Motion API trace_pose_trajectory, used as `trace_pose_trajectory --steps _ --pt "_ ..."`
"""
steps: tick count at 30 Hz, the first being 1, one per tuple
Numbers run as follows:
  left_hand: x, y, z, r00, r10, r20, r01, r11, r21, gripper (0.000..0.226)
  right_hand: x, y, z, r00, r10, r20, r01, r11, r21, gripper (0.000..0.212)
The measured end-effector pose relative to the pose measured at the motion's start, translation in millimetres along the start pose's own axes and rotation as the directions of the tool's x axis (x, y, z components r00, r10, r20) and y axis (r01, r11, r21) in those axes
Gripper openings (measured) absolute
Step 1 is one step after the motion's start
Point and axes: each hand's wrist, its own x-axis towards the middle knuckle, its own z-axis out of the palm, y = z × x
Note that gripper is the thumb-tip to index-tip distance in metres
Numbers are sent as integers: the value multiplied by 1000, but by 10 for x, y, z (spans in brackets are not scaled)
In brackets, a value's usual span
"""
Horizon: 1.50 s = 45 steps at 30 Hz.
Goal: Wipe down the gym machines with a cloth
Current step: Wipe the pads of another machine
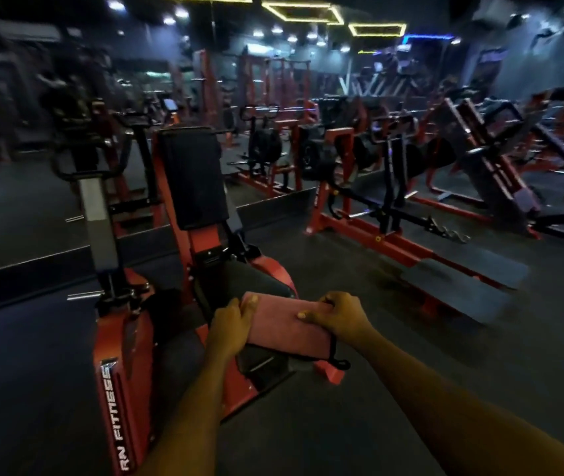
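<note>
- At the left stands a red machine (119,355). Its side plate carries white letters that read "FITNESS".
- Its black back pad (192,176) rises upright on the far side, and the black seat (246,280) lies below it.
- The left hand (229,324) grips the left edge of the cloth. The thumb lies on top and the other fingers are curled round the edge.
- The cloth (284,324) is pinkish red and folded to a flat rectangle. It is held between the two hands, over the near end of the seat. I cannot tell if it touches the pad.
- The right hand (339,317) grips the right edge in the same manner, with the thumb on top and the fingers curled round the edge.
- A thin black loop (339,360) hangs at the near right corner of the cloth.
- To the right, well apart, a second red machine (359,231) stands on the dark floor (411,389).
- More red machines fill the room behind, all of them blurred.
</note>
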Motion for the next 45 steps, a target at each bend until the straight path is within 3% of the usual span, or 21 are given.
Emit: trace_pose_trajectory --steps 8,13,16,19,23,26,28,29,32,34,36,38,41,43,45 --pt "841 203 417 970 -219 -104 224 974 38 63 1555 301 3 961 -71 269 90 994 -60 42" --pt "1076 141 647 902 -349 -253 370 928 41 63 2328 523 334 849 -173 498 232 971 -58 39" --pt "1025 109 884 786 -487 -381 504 862 -63 68 2624 710 501 714 -249 655 327 945 3 37" --pt "938 307 1026 628 -583 -515 570 795 -205 54 2724 713 528 610 -301 733 338 936 103 29" --pt "987 493 1275 393 -577 -717 551 771 -319 39 2804 706 722 554 -363 749 361 916 177 28" --pt "1186 513 1493 384 -625 -680 660 701 -272 57 2807 723 851 526 -392 755 378 903 205 15" --pt "1354 500 1632 382 -686 -619 753 619 -222 56 2915 781 921 537 -377 755 391 904 174 5" --pt "1442 497 1701 381 -699 -605 762 608 -224 54 3013 825 966 578 -363 730 378 913 155 8" --pt "1699 500 1904 326 -727 -604 785 564 -255 84 3393 954 1096 729 -222 647 224 971 81 16" --pt "1837 440 1999 267 -709 -653 824 520 -227 90 3598 992 1181 680 -96 727 152 988 -11 20" --pt "1846 415 2013 227 -718 -659 834 492 -249 86 3684 972 1243 626 17 780 82 993 -88 44" --pt "1794 290 2022 243 -699 -673 831 508 -227 79 3686 950 1391 630 55 774 -11 998 -62 53" --pt "1699 -38 1823 372 -671 -642 803 579 -140 73 3666 1005 1627 683 123 720 -198 980 20 61" --pt "1708 -250 1597 417 -659 -626 814 577 -66 79 3666 1122 1923 715 80 694 -224 967 119 79" --pt "1756 -379 1408 361 -705 -610 851 517 -95 80 3745 1502 2399 746 45 664 -227 955 190 107"
